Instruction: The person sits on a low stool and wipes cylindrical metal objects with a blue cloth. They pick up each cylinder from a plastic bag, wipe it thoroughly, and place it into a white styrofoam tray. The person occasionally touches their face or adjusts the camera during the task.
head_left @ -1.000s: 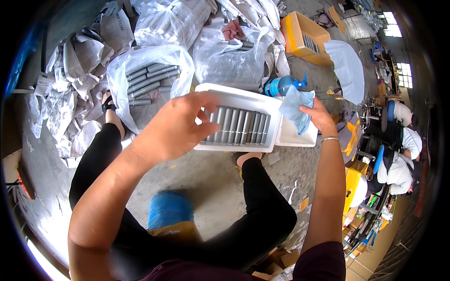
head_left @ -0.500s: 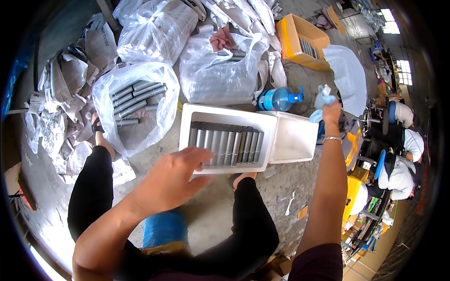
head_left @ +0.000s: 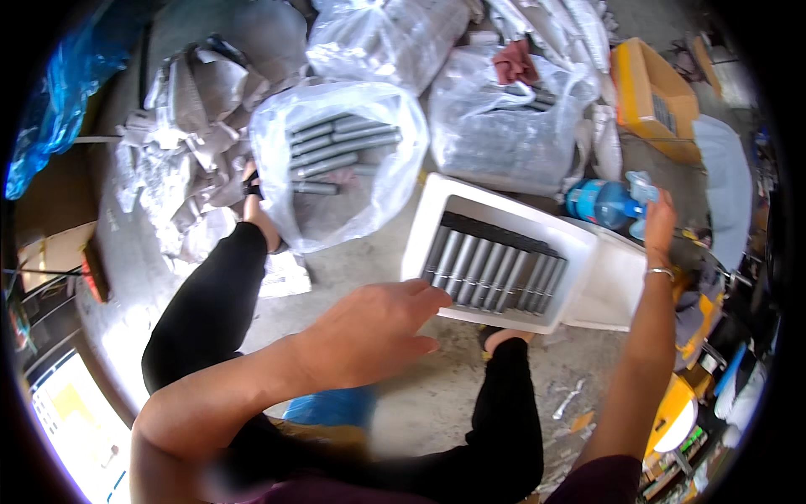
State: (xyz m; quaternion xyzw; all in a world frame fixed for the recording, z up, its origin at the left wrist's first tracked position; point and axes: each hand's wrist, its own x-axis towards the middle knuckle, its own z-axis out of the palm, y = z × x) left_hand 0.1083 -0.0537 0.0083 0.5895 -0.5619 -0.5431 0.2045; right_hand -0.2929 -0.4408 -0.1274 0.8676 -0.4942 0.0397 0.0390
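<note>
My left hand hovers near the front left corner of the white foam box, thumb and fingers apart, holding nothing. Inside the box, grey metal tubes stand packed in rows. On the right, my right hand is closed on a pale blue cloth, beside the pump end of a clear blue pump bottle. The bottle lies on its side behind the box. Part of the cloth is hidden by my fingers. A white foam lid or tray adjoins the box's right side.
An open plastic bag with loose grey tubes lies left of the box. Another filled bag sits behind it, with a brown cloth on top. An open carton stands far right. Crumpled paper covers the left floor.
The view has turned, so the scene sits further right. My right hand has brought the cloth down close to the bottle's pump. My left hand still hovers by the box's front edge.
</note>
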